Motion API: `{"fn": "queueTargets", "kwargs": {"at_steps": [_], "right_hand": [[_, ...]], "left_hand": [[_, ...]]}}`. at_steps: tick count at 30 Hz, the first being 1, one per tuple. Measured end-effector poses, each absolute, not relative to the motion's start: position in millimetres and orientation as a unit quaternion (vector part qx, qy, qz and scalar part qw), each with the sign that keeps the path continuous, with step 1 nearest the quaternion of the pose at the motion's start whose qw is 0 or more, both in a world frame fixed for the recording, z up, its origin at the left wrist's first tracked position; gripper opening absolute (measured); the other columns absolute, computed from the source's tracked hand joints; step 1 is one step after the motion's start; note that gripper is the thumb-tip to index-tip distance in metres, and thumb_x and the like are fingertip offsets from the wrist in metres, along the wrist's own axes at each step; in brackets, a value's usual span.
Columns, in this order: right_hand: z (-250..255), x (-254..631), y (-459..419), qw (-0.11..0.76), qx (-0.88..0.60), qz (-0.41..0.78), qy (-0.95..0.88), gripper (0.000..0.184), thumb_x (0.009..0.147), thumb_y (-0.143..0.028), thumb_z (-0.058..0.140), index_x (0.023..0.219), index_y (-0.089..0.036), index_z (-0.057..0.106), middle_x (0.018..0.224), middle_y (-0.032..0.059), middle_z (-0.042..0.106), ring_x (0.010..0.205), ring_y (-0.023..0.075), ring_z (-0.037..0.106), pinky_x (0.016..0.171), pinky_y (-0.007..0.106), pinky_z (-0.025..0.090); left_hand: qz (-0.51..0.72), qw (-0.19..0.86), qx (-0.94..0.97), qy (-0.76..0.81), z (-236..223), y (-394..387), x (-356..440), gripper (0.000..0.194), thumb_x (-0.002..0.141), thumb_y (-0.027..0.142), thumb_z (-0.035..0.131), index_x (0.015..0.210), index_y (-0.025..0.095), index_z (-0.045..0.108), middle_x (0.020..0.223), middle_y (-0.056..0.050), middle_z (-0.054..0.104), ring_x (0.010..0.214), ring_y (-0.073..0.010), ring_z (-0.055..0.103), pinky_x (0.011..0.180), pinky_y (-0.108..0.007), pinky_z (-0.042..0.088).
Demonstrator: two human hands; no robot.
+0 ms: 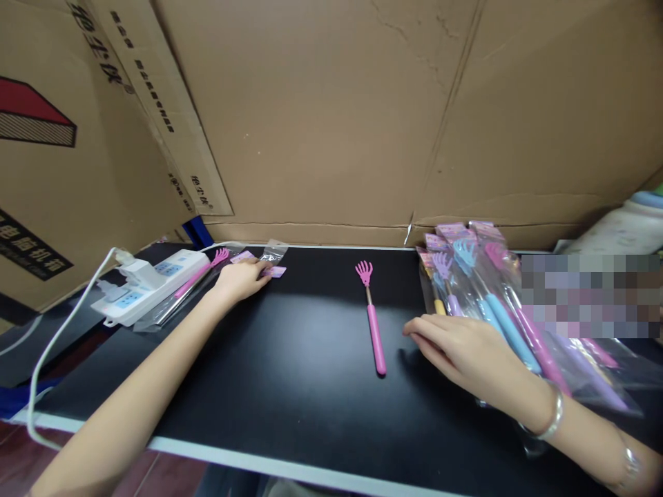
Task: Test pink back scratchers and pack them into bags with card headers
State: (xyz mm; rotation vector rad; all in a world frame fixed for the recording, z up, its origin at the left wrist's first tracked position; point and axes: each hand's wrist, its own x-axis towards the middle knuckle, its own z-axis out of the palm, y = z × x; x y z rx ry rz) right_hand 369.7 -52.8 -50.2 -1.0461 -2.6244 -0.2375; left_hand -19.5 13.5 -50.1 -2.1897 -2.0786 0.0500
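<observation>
A pink back scratcher with a hand-shaped head and a metal neck lies unwrapped on the black table, head toward the back. To its left, my left hand has its fingers curled down on a clear plastic bag with a purple card; the fingertips are partly hidden. My right hand is held just right of the loose scratcher, not touching it, fingers drawn together with nothing visible in them. Beside and behind it, several bagged back scratchers in blue, pink and purple lie in a pile.
A white power strip with plugs and a white cable lies at the left. Next to it is another pink back scratcher on clear plastic. Cardboard walls stand behind and left. A pale rounded object sits at the back right.
</observation>
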Motion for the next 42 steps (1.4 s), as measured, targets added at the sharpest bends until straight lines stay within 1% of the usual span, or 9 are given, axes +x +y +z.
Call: {"fn": "queueTargets", "kwargs": {"at_steps": [4,10,17,25,27,30,34,37,42], "right_hand": [[-49.5,368.6,-53.4,0.143,-0.362,-0.082,-0.917,0.025,0.093,-0.025,0.034,0.086,-0.022,0.058,0.076,0.0011,0.065,0.065,0.0128,0.059,0.059,0.026,0.035],[-50.8,367.6,-53.5,0.124,-0.361,-0.086,-0.920,0.025,0.093,-0.026,0.035,0.087,-0.021,0.058,0.074,0.0011,0.064,0.064,0.0130,0.059,0.059,0.026,0.036],[-50.6,370.1,-52.7,0.156,-0.395,-0.107,-0.899,0.023,0.093,-0.025,0.037,0.091,-0.023,0.060,0.080,0.0001,0.068,0.069,0.0139,0.063,0.061,0.026,0.037],[-49.6,370.7,-51.4,0.158,-0.385,-0.127,-0.900,0.022,0.092,-0.023,0.039,0.091,-0.022,0.061,0.073,-0.0005,0.067,0.062,0.0127,0.061,0.056,0.025,0.033],[-48.5,371.8,-51.2,0.162,-0.383,-0.140,-0.899,0.022,0.092,-0.023,0.038,0.091,-0.022,0.060,0.072,-0.0009,0.066,0.061,0.0126,0.060,0.056,0.025,0.032],[-47.4,373.0,-51.6,0.161,-0.385,-0.156,-0.895,0.022,0.092,-0.024,0.037,0.088,-0.022,0.058,0.068,-0.0018,0.065,0.058,0.0128,0.059,0.055,0.025,0.031],[-47.0,372.9,-52.4,0.155,-0.390,-0.173,-0.891,0.021,0.092,-0.024,0.037,0.084,-0.023,0.057,0.063,-0.0026,0.062,0.053,0.0128,0.056,0.053,0.026,0.027],[-47.4,372.5,-52.3,0.154,-0.388,-0.177,-0.891,0.022,0.093,-0.024,0.036,0.084,-0.022,0.056,0.059,-0.0027,0.060,0.050,0.0121,0.054,0.052,0.026,0.024],[-49.4,372.5,-51.5,0.148,-0.395,-0.169,-0.891,0.023,0.093,-0.025,0.035,0.085,-0.021,0.056,0.056,-0.0029,0.058,0.047,0.0110,0.052,0.051,0.025,0.022]], "left_hand": [[0.010,0.060,-0.752,-0.656,-54.6,10.4,-4.7,0.040,0.089,0.040,0.037,0.122,0.026,0.054,0.120,-0.008,0.058,0.109,-0.0252,0.055,0.081,-0.033,0.047],[-0.048,0.027,-0.825,-0.563,-61.2,6.5,11.2,0.039,0.090,0.037,0.039,0.125,0.027,0.052,0.120,-0.005,0.056,0.110,-0.0218,0.051,0.091,-0.033,0.044],[-0.061,0.032,-0.858,-0.508,-61.6,-9.4,40.9,0.040,0.092,0.037,0.038,0.127,0.023,0.050,0.127,-0.007,0.053,0.112,-0.0221,0.050,0.087,-0.032,0.046],[-0.052,0.009,-0.841,-0.539,-50.6,3.3,6.5,0.049,0.092,0.046,0.032,0.132,0.023,0.044,0.138,-0.006,0.046,0.124,-0.0212,0.044,0.102,-0.034,0.036],[-0.040,0.015,-0.820,-0.571,-44.5,5.7,-4.7,0.051,0.090,0.050,0.033,0.131,0.023,0.046,0.135,-0.006,0.049,0.121,-0.0224,0.046,0.099,-0.034,0.038],[0.006,-0.021,-0.778,-0.628,-35.7,4.3,-12.0,0.053,0.086,0.056,0.036,0.127,0.025,0.049,0.121,-0.005,0.061,0.109,-0.0232,0.056,0.082,-0.031,0.045],[0.044,-0.063,-0.755,-0.651,-30.4,-0.9,-7.6,0.053,0.081,0.060,0.042,0.122,0.028,0.050,0.100,0.000,0.068,0.088,-0.0210,0.063,0.060,-0.026,0.040],[0.034,-0.083,-0.771,-0.630,-32.9,-3.0,-0.9,0.047,0.080,0.055,0.046,0.117,0.026,0.048,0.090,0.002,0.069,0.078,-0.0189,0.063,0.057,-0.025,0.036],[-0.022,-0.116,-0.800,-0.588,-41.8,-6.4,15.4,0.031,0.083,0.045,0.048,0.107,0.025,0.046,0.082,0.005,0.068,0.071,-0.0153,0.062,0.060,-0.023,0.036]]}}
